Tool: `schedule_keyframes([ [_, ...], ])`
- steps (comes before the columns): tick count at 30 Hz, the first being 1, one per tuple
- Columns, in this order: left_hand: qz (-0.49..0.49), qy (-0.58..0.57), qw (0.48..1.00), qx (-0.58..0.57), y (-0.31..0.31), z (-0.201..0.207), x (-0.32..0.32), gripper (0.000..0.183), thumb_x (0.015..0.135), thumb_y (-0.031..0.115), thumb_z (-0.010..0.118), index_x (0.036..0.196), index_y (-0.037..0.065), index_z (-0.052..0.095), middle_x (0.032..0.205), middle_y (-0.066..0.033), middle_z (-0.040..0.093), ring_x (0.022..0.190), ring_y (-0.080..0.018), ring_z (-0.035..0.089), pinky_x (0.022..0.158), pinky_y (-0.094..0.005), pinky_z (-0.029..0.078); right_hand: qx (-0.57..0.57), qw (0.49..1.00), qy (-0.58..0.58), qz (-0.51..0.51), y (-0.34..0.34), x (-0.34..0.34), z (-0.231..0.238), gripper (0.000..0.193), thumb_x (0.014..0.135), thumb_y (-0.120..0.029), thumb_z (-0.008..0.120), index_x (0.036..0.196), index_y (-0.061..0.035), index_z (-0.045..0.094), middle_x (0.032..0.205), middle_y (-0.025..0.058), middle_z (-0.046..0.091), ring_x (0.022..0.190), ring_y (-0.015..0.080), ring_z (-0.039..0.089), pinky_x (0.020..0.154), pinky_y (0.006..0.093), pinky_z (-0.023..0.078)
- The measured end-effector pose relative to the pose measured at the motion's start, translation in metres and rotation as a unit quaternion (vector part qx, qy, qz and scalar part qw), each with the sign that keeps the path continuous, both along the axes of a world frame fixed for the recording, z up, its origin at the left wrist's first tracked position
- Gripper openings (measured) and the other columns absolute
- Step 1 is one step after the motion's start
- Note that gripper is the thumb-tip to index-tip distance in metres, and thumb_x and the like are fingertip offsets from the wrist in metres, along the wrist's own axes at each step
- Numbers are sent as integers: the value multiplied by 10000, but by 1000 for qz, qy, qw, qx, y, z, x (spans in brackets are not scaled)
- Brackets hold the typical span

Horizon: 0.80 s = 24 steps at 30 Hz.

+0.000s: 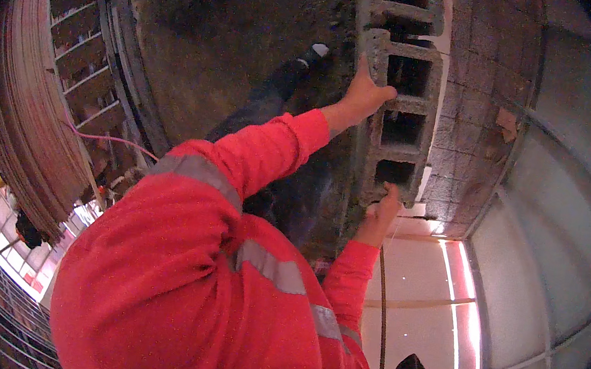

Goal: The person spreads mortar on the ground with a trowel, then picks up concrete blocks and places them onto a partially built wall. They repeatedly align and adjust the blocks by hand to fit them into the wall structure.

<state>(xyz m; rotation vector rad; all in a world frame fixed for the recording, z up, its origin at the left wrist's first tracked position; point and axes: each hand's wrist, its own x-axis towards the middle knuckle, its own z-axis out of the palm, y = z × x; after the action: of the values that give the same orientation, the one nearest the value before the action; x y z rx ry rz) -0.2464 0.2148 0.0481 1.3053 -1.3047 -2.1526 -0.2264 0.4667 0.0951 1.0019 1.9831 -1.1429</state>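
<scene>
A grey hollow concrete block (405, 104) with several dark openings sits at the end of a row of block (405, 11), its openings facing up. My left hand (358, 97) grips its left side, with the thumb laid over the top edge toward an opening. At the near end, my right hand (383, 213) holds the block, fingertips bent over the rim. Part of the right hand's grip is hidden against the block. Both forearms are in red sleeves.
Dark ground (241, 18) lies left of the row, with my shoe (319, 49) on it. Long stacked sheets (20, 102) and a pink cord (107, 137) are at the left. Another block surface (466, 124) and pale translucent sheeting (555, 178) on a frame stand right.
</scene>
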Motion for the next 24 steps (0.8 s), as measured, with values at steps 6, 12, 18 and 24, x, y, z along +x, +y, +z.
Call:
schedule_keyframes([
  [6, -6, -64, 998, 12, -12, 20, -1, 924, 681, 98, 644, 1403, -43, 84, 1245, -200, 454, 1095, -275, 503, 932, -335, 402, -41, 997, 38, -60, -18, 7, 11, 240, 727, -231, 623, 821, -11, 602, 760, 85, 575, 623, 213, 549, 552, 342, 463],
  [12, -10, -93, 996, -11, -10, 9, -7, 788, 669, 94, 636, 1347, -31, 253, 1093, -176, 545, 892, -244, 573, 753, -348, 481, 14, 998, 24, 63, 2, 5, -1, 204, 717, -195, 622, 787, -4, 614, 741, 79, 579, 611, 202, 551, 558, 342, 458],
  [18, 14, -58, 998, 12, -5, 12, -4, 624, 679, 76, 622, 1246, 15, 370, 1024, -123, 548, 899, -215, 541, 784, -344, 458, -12, 999, -30, -28, -4, 2, 2, 235, 721, -239, 630, 741, -4, 626, 696, 80, 560, 591, 193, 522, 563, 356, 439],
  [24, 9, -79, 997, -8, -6, 4, -7, 569, 693, 28, 610, 1223, 53, 404, 934, -42, 526, 810, -172, 508, 710, -336, 453, -52, 998, 9, -23, -6, 4, -2, 219, 697, -217, 659, 708, -7, 598, 678, 65, 539, 567, 195, 506, 558, 354, 439],
])
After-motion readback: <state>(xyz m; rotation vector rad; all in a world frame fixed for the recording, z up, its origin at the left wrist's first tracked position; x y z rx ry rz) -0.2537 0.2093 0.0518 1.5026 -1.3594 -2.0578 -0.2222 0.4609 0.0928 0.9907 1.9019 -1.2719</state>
